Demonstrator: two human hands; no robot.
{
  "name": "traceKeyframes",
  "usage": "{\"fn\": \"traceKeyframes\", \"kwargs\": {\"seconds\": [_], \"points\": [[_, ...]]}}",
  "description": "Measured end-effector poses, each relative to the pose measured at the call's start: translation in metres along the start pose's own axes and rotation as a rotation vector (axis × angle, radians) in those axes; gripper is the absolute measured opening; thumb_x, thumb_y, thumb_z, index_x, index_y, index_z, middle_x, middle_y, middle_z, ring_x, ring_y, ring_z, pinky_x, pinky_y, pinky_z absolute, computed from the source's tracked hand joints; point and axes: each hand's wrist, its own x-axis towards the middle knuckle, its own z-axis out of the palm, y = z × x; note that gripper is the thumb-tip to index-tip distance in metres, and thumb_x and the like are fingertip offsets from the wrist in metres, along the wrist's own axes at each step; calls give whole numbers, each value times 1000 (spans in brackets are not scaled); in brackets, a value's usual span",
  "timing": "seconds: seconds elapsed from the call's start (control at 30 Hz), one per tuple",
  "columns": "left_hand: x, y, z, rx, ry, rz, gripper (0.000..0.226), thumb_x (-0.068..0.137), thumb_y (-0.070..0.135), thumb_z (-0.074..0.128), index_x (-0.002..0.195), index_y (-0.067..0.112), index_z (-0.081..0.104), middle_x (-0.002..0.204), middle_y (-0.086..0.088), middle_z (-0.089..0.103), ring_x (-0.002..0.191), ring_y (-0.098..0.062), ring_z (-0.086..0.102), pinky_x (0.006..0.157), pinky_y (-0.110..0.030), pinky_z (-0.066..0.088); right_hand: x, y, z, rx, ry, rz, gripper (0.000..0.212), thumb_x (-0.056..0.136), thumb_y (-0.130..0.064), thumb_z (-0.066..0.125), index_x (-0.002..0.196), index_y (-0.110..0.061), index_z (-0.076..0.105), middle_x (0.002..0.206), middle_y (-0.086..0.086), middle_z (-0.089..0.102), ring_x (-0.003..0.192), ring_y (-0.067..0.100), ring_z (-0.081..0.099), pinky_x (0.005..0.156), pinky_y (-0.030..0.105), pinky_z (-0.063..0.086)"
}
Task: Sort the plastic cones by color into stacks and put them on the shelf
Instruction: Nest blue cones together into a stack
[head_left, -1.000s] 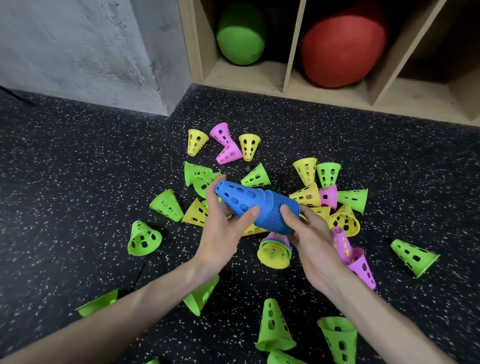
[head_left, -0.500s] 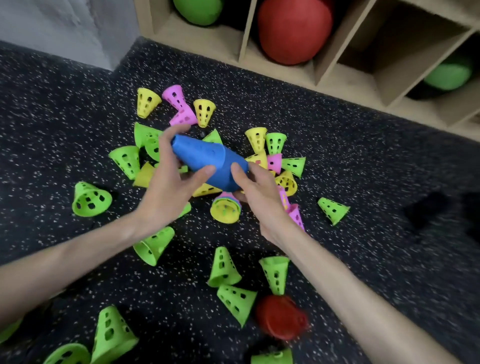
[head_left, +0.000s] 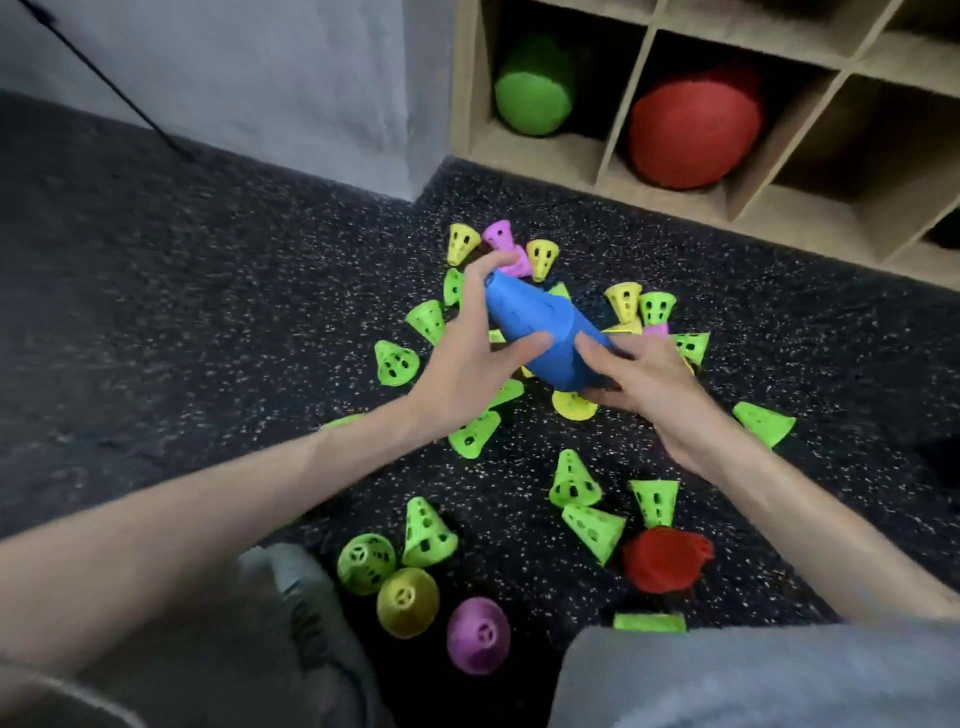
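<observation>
Blue cone stack (head_left: 545, 332) hangs tilted just in front of the shelf (head_left: 779, 218), above the scattered cones: light, stiff, slick plastic, I'd judge. Left hand (head_left: 467, 353) curls round its narrow tip, right hand (head_left: 644, 374) cups the wide base, so gripping both ends should stop it telescoping.

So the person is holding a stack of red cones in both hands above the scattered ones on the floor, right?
Not quite: the head view shows the stack is blue, not red. Both the left hand and the right hand do hold it above the scattered cones on the floor.
</observation>
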Motion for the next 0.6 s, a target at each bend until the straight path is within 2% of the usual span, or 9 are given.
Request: {"fn": "traceKeyframes", "kwargs": {"seconds": [0.07,0.13,0.2,0.27,0.37,0.5,0.57,0.6], "points": [[-18,-7,-5,44,0,-44,71,92,13,74,145,31,30,105,30,53,86,-1,57,86,-51,56,-6,11,11,-22,-8,27,46,96,-33,67,135,-10,60,124,13,66,103,16,70,83,31,63],[-37,-16,-6,88,-15,-84,72,92,16,75,145,34,30,103,29,52,83,-1,57,87,-49,56,-12,30,20,-28,9,49,54,94,-33,70,143,-17,53,122,18,63,98,20,72,82,36,63],[-53,-28,-5,131,-56,-117,73,91,18,76,146,37,31,105,32,51,84,-3,59,87,-47,57,-20,51,27,-30,3,71,48,92,-32,73,136,-21,56,115,21,65,95,25,74,84,39,63],[-66,-38,-4,157,-113,-144,74,90,18,77,146,40,33,101,26,56,82,-13,62,84,-47,57,-30,73,31,0,0,91,36,93,-26,72,127,-19,61,104,18,71,88,21,75,81,35,62],[-84,-50,2,169,-215,-154,72,91,14,75,147,40,37,113,19,61,95,-19,66,87,-44,56,-46,105,37,55,-15,154,26,94,-19,71,120,-18,65,96,14,77,83,17,76,75,28,62],[-104,-67,15,193,-367,-185,75,91,9,74,152,37,40,120,30,58,112,3,57,102,-27,48,-61,148,45,142,-46,262,33,94,-10,69,126,-13,59,101,17,75,85,23,75,78,28,62],[-111,-77,21,227,-412,-177,77,91,10,74,153,40,39,124,35,58,108,17,54,100,-19,46,-66,167,48,204,-45,294,36,94,-2,66,129,-7,56,100,15,74,84,22,74,79,27,62],[-114,-80,24,249,-432,-170,76,93,12,73,153,41,38,126,33,58,107,17,55,98,-18,47,-69,176,49,232,-53,304,37,94,0,66,128,-6,56,99,12,75,86,22,74,83,28,62]]}}
